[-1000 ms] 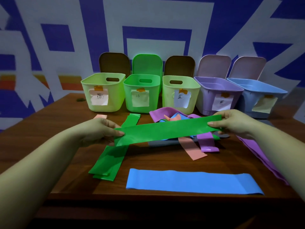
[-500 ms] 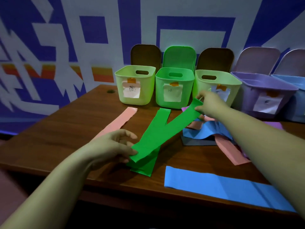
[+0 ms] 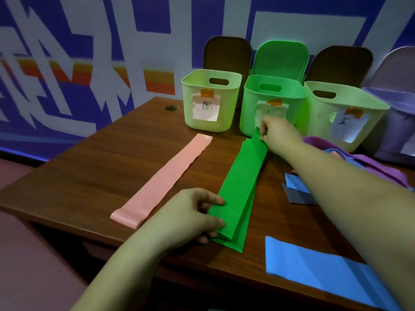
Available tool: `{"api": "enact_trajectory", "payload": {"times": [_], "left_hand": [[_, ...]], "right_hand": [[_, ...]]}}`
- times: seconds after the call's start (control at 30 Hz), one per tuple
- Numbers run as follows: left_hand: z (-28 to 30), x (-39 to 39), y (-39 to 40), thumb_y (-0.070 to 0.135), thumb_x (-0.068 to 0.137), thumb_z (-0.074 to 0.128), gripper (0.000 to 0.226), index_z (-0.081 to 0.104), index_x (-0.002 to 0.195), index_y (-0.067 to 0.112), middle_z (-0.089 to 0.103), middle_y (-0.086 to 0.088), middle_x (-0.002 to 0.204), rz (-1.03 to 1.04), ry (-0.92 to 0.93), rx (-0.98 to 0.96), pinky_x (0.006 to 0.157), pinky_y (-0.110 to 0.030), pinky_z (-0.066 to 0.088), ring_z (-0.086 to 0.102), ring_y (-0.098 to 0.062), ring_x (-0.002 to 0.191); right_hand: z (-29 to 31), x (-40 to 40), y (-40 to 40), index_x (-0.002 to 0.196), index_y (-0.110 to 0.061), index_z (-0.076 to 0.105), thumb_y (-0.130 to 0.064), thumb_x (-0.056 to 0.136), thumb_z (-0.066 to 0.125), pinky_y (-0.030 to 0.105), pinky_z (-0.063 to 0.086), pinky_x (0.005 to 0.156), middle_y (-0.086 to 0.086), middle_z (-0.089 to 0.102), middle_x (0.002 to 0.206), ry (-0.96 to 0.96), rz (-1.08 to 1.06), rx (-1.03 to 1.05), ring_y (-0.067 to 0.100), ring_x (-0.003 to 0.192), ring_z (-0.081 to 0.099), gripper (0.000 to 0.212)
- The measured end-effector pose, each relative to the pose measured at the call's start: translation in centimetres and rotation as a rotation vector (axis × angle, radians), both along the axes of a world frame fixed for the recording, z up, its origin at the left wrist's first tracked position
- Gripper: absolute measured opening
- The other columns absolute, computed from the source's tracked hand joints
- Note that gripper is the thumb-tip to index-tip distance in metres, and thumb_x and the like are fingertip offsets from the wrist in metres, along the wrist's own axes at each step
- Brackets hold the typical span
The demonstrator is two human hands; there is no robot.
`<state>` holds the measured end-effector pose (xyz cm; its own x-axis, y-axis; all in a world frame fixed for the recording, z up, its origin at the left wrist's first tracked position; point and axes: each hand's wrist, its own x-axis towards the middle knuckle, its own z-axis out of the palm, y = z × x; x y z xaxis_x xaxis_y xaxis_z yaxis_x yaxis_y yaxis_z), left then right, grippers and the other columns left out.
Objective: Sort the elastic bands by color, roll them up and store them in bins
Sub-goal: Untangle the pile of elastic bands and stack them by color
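Alignment of the green band (image 3: 241, 187) with the green pile had just been completed — half a second before it was held crossed over the pile at an angle, and a second before it was stretched in the air between both hands, crosswise over the mixed heap. Now it was laid lengthwise on top of the other green bands on the tabletop (image 3: 94, 176), its far end just in front of the green bin (image 3: 272, 102) and its near end close to the tabletop's front edge. From this it could be judged that the green colour was being gathered into one stack, with rolling and storing not yet begun.

The left hand (image 3: 190, 218) was curled round the near end of the stack, the thumb laid on top and the fingers tucked at the edge, so that the layers were pinched together. The right hand (image 3: 277, 133) was closed in a pinch on the far end of the top band, which was lifted slightly there.

A pink band (image 3: 164, 182) was laid flat and alone to the left of the green stack, apart from it. A blue band (image 3: 325, 272) was spread at the near right, and purple, blue and grey bands were left heaped behind the right forearm — unsorted, by the look of them.
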<state>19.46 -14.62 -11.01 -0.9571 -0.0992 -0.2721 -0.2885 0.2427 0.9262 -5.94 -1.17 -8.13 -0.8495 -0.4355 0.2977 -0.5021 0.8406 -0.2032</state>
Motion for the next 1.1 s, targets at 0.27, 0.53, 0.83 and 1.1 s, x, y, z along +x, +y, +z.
{"api": "enact_trajectory", "payload": {"times": [0.27, 0.53, 0.83, 1.1], "left_hand": [[0.7, 0.5, 1.2, 0.027, 0.081, 0.070, 0.044, 0.056, 0.121, 0.039, 0.050, 0.015, 0.112, -0.003, 0.069, -0.521, 0.083, -0.014, 0.046, 0.052, 0.001, 0.096], [0.9, 0.9, 1.3, 0.041, 0.081, 0.068, 0.049, 0.051, 0.127, 0.039, 0.038, 0.011, 0.133, -0.056, 0.035, -0.675, 0.090, -0.022, 0.046, 0.050, -0.006, 0.114], [2.4, -1.1, 1.2, 0.039, 0.080, 0.070, 0.037, 0.058, 0.115, 0.037, 0.044, 0.007, 0.130, -0.019, 0.104, -0.630, 0.096, -0.036, 0.048, 0.050, -0.013, 0.117], [4.3, -8.9, 8.1, 0.034, 0.085, 0.066, 0.035, 0.060, 0.119, 0.027, 0.053, -0.003, 0.128, -0.144, 0.309, -0.752, 0.088, -0.022, 0.038, 0.052, -0.018, 0.115]], "right_hand": [[-2.1, -1.1, -2.3, 0.091, -0.019, 0.055, -0.008, 0.087, 0.060, 0.034, 0.045, 0.071, 0.009, 0.060, 0.102, -0.033, -0.038, 0.108, 0.028, 0.089, 0.054, 0.012], [-3.1, -1.6, -2.1, 0.112, -0.019, 0.066, -0.016, 0.094, 0.052, 0.040, 0.050, 0.087, 0.012, 0.056, 0.123, -0.049, -0.063, 0.203, 0.031, 0.105, 0.056, 0.023], [2.6, 3.2, 2.8, 0.124, -0.018, 0.058, -0.019, 0.094, 0.053, 0.033, 0.037, 0.100, 0.005, 0.052, 0.135, -0.107, 0.180, -0.118, 0.022, 0.124, 0.047, 0.030], [2.3, 5.0, 15.8, 0.104, -0.016, 0.068, -0.018, 0.089, 0.061, 0.013, 0.035, 0.062, -0.002, 0.061, 0.090, -0.135, 0.088, -0.154, 0.012, 0.083, 0.055, 0.017]]}}
